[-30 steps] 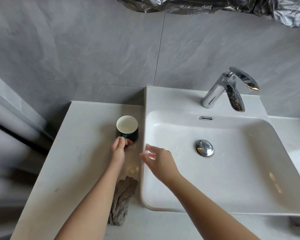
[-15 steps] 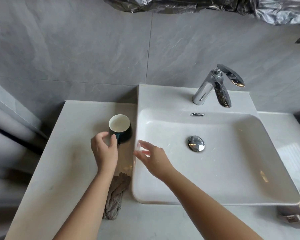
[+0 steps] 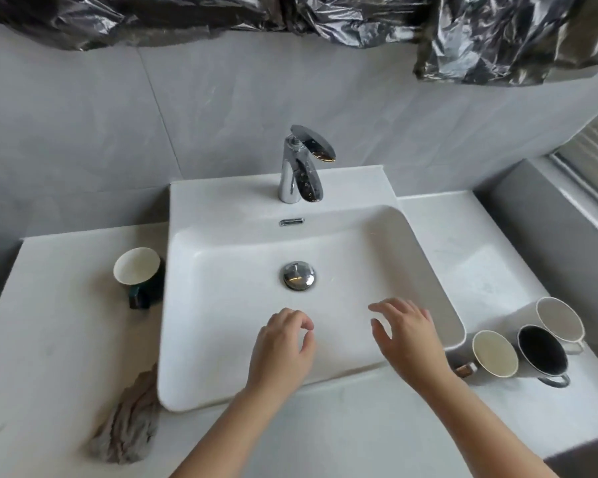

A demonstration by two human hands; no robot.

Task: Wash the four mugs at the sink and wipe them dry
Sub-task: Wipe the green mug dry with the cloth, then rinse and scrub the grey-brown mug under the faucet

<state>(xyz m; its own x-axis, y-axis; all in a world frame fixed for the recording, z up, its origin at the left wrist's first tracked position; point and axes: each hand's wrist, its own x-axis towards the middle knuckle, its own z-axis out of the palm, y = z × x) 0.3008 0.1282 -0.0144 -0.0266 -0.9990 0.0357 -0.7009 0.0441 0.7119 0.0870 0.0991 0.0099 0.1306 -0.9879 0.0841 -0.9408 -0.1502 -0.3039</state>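
- Crumpled grey-brown cloth (image 3: 123, 426): lies on the white stone countertop (image 3: 49, 339), well to the left of the left hand and nearer the person, touching the basin's front-left corner.
- Dark green ceramic mug (image 3: 137, 270) with a cream inside: stands mouth up, well to the left of the left hand and farther back, just beside the basin's left wall.
- White rectangular ceramic sink (image 3: 214, 198): lies beneath both hands.
- Left hand (image 3: 283, 350): over the basin's front part, fingers loosely curled, holding nothing.
- Round chrome drain plug (image 3: 297, 276): just beyond the left hand's fingertips.
- Chrome single-lever faucet (image 3: 299, 167): well beyond both hands, at the back deck.
- Right hand (image 3: 408, 339): beside the left, apart from it, fingers spread and relaxed, empty.
- Cream-lined mug with a brown handle (image 3: 494, 353): just right of the right hand, on the countertop.
- Grey mug with a black inside (image 3: 542, 351): next to the right, touching it.
- White mug (image 3: 560, 320): farthest right, slightly behind.
- Crumpled black plastic sheeting (image 3: 359, 15): on the wall, high above both hands.
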